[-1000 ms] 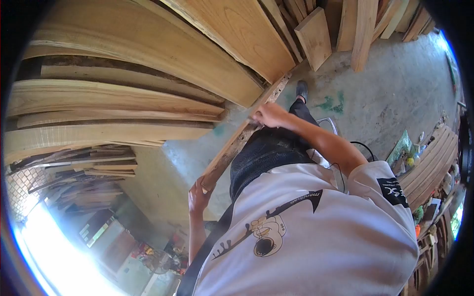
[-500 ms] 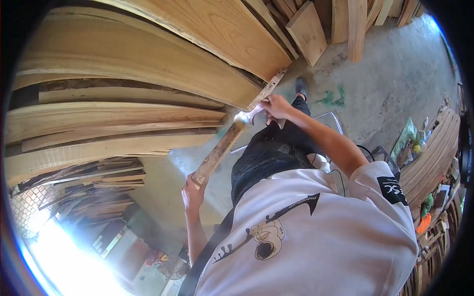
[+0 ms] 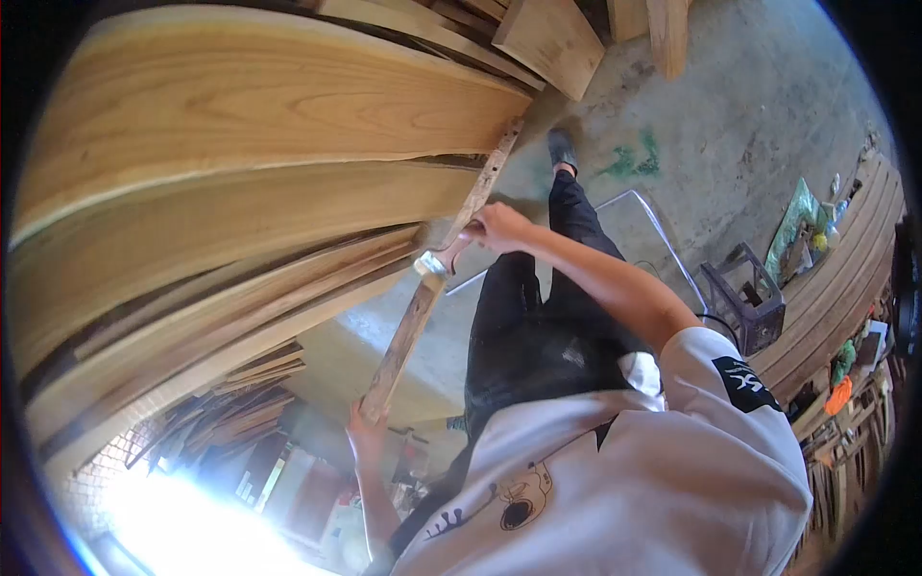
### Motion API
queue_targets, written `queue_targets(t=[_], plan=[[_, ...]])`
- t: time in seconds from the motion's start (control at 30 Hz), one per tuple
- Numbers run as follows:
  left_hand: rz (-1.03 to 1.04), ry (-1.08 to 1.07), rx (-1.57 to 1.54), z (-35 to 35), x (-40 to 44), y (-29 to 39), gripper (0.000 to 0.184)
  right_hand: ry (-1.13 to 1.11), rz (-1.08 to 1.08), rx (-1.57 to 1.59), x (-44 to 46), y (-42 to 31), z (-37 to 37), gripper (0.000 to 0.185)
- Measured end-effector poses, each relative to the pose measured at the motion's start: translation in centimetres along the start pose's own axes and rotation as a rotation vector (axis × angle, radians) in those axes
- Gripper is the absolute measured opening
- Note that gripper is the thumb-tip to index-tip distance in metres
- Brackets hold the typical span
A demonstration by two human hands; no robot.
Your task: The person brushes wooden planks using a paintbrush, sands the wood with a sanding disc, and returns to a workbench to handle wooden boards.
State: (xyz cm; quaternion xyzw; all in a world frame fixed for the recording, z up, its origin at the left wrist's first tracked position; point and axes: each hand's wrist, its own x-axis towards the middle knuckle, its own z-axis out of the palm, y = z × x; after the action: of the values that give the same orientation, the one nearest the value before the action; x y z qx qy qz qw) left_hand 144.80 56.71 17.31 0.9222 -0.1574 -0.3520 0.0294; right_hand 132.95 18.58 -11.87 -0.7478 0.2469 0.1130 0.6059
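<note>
In the head view, my right grip (image 3: pixel 493 228) is closed round the handle of a small pale-headed tool (image 3: pixel 430 262) — scraper or brush, I can't tell — with its head against the narrow wooden strip (image 3: pixel 403 336). My left grip (image 3: pixel 367 432) is closed on the strip's near end. The strip slants from there, beside my legs (image 3: pixel 523 317), up to the broad boards (image 3: pixel 288 106). As I judge it, this wants a firm left hold so the strip can't twist, the tool's head flat on the wood, light even pressure, and extra care over the rough, pitted patches. My sleeve's black patch (image 3: pixel 747 386) carries white lettering, perhaps "SC" — too warped to be sure. I can read no brand on the tool.
</note>
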Motion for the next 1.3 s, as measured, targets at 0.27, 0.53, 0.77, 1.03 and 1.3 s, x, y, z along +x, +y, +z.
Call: queue_targets(t=[0.27, 0.53, 0.77, 1.03, 1.3], plan=[[-0.214, 0.002, 0.048, 0.1, 2.9, -1.0, 0.050, -0.093, 0.170, -0.277, 6.6, 6.7, -4.9, 0.029], [-0.427, 0.078, -0.055, -0.3, 5.8, -1.6, 0.047, -0.133, 0.107, -0.095, 11.8, 16.8, -4.8, 0.021], [-0.384, 0.037, 0.095, -0.6, 6.7, -3.2, 0.048, -0.239, 0.174, -0.442, 13.4, 13.9, -5.8, 0.027], [-0.363, 0.067, 0.114, 0.2, 8.6, 1.4, 0.046, -0.171, 0.297, -0.443, 16.6, 18.8, -7.9, 0.027], [-0.393, 0.057, 0.089, 0.0, 7.7, 1.6, 0.048, -0.191, 0.090, -0.398, 22.7, 21.6, -10.5, 0.039]])
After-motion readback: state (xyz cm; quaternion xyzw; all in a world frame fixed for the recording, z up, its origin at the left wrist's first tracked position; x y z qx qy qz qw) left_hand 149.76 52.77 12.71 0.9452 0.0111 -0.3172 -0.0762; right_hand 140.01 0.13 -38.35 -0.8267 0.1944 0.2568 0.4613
